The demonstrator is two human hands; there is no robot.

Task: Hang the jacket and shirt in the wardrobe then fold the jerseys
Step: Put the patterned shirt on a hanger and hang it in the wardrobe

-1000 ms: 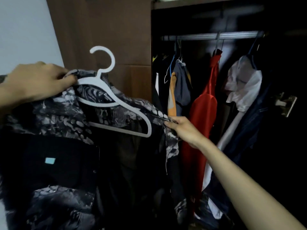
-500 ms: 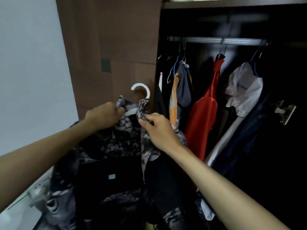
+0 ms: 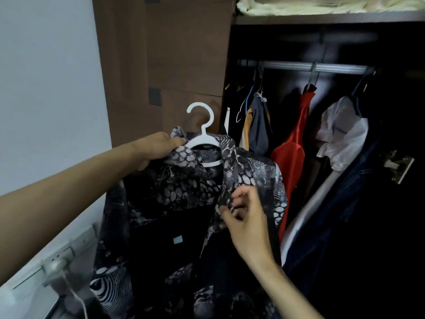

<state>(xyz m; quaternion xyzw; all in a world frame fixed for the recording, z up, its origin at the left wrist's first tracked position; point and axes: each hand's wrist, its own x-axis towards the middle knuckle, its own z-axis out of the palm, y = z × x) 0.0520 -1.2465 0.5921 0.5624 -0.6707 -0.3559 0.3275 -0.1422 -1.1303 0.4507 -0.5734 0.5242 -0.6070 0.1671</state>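
A black and grey patterned shirt (image 3: 184, 187) hangs on a white plastic hanger (image 3: 202, 137) that I hold up in front of the open wardrobe. My left hand (image 3: 158, 146) grips the shirt's collar and the hanger's left shoulder. My right hand (image 3: 243, 212) pinches the front edge of the shirt just below the collar, on its right side. The hanger's hook points up, left of the wardrobe opening and below the metal rail (image 3: 305, 66). The shirt's lower part drops out of view.
Several garments hang on the rail: a grey and orange one (image 3: 257, 125), a red one (image 3: 294, 148), a white one (image 3: 342, 132) and dark blue ones. A brown wardrobe panel (image 3: 165, 56) stands behind the hanger. A white wall with a socket strip (image 3: 66, 252) is on the left.
The shirt now sits spread over both shoulders of the hanger. My right hand has dropped from the collar to the front edge. My left hand still holds the collar side.
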